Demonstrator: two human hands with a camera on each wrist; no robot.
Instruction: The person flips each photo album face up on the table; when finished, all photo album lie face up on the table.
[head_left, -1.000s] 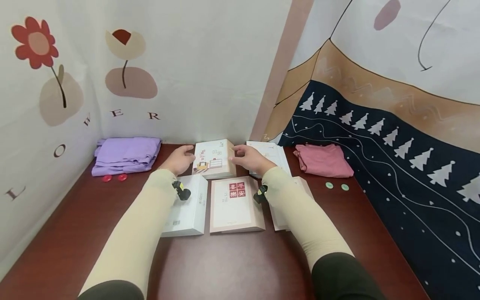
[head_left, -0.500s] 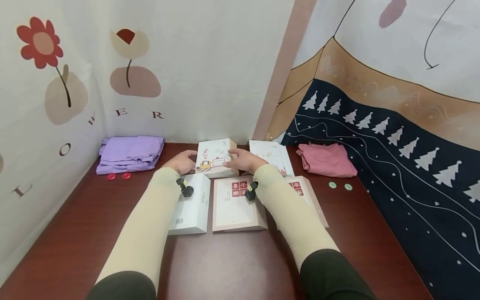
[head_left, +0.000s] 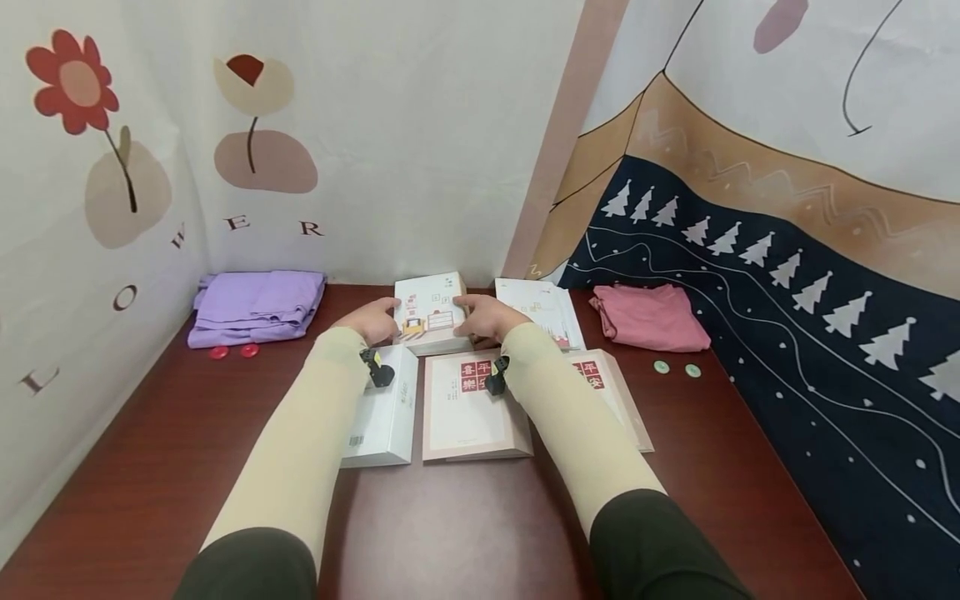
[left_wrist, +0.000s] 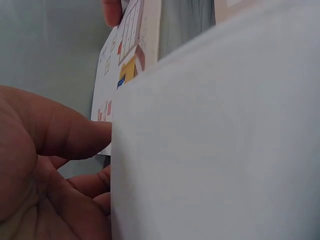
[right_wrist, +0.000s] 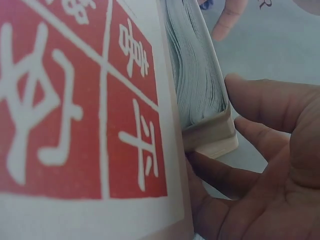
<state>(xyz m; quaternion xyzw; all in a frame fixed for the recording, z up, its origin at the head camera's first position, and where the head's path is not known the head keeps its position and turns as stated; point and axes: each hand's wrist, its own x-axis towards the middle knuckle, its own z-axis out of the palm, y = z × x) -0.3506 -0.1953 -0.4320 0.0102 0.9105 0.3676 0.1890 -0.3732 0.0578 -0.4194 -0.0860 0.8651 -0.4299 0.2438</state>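
A thick book [head_left: 429,310] with a small illustrated cover lies at the back middle, between my two hands. My left hand [head_left: 367,320] grips its left side, thumb at the cover's edge and fingers low along the side. From the right, my right hand [head_left: 489,318] holds it with the thumb on the cover's edge. In the right wrist view the fingers [right_wrist: 225,175] reach under the book's spine corner, and its page block [right_wrist: 197,75] shows. A white book [left_wrist: 215,130] in front fills much of the left wrist view.
Along the front stand a white book [head_left: 386,408], a pink-bordered book [head_left: 465,425] and another pink-edged book [head_left: 626,400]. White booklets [head_left: 536,300] lie back right. Purple cloth [head_left: 258,304] with red buttons [head_left: 249,350] is left; pink cloth [head_left: 652,317] with green buttons [head_left: 661,367] is right.
Both hands have closed in on the book's sides, the right thumb coming onto the cover's edge. The right forearm has swung left, uncovering more of the front right book.
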